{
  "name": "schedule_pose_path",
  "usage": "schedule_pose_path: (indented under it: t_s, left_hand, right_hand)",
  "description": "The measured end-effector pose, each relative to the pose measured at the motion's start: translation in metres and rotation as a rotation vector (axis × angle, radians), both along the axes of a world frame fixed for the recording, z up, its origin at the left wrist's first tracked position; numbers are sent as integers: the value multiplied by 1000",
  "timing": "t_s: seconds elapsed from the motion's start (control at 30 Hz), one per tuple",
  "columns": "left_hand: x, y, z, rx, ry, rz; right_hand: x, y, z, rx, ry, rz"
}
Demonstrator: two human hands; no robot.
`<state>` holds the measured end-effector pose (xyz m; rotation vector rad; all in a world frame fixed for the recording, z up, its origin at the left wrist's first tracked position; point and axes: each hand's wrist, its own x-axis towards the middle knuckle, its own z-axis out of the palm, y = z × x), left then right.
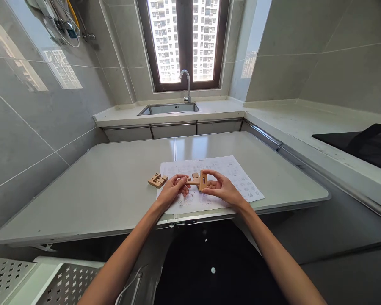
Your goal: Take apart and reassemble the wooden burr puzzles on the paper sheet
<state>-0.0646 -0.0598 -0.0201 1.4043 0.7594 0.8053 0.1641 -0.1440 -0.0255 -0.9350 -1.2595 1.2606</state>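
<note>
This place looks like a kitchen, and it seems to be in a home. At the far end, a metal sink [169,109] is set into a white counter [216,105], and a curved tap [188,84] stands just behind it, below the window [186,42]. The counter continues along the right side. Large grey tiles [120,38] cover the walls, and they are glossy enough to show reflections. At the upper left, pipes and cables [63,21] are near a white device [44,9] on the wall. Through the glass one sees a tall building [204,40] with many windows, so the room faces high residential-looking blocks
</note>
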Motion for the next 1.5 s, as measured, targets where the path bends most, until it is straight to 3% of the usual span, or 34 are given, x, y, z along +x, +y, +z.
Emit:
schedule_pose_path:
  t_s: [0.2,0.5,0.7,1.0,1.5]
  left_hand:
    - [2,0,2,109,-15,144]
    - [6,-19,7,535,255,172]
    - [4,-19,5,700,279,204]
    - [3,-18,-3,856,336,139]
    - [4,-21,-9,1127,340,164]
  right_hand:
    - [-4,4,-10,12,-27,-171]
    - [-7,10,-22,129,-267,-413]
    - [-8,6,-19,192,-429,-595]
    - [-13,4,-19,221,-451,-656]
    - [-21,-1,-17,307,-485,-636]
